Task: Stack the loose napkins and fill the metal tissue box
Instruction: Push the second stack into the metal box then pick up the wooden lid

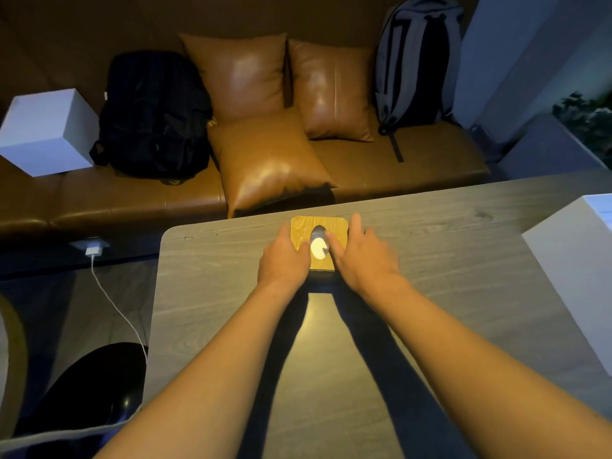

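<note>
The tissue box (334, 225) stands near the far edge of the grey table (447, 260), topped by a wood-grain lid with an oval slot. White napkin (318, 248) shows through the slot. My left hand (284, 258) grips the box's left side, thumb by the slot. My right hand (362, 256) holds the right side, its index finger lying along the slot's right edge and touching the napkin. The box's dark body is mostly hidden under my hands.
A white box (576, 276) sits on the table's right edge. Beyond the table, a brown bench holds three leather cushions (268, 164), a black backpack (152, 117), a grey backpack (417, 61) and a white cube (46, 130). A charger cable (112, 303) trails down at left.
</note>
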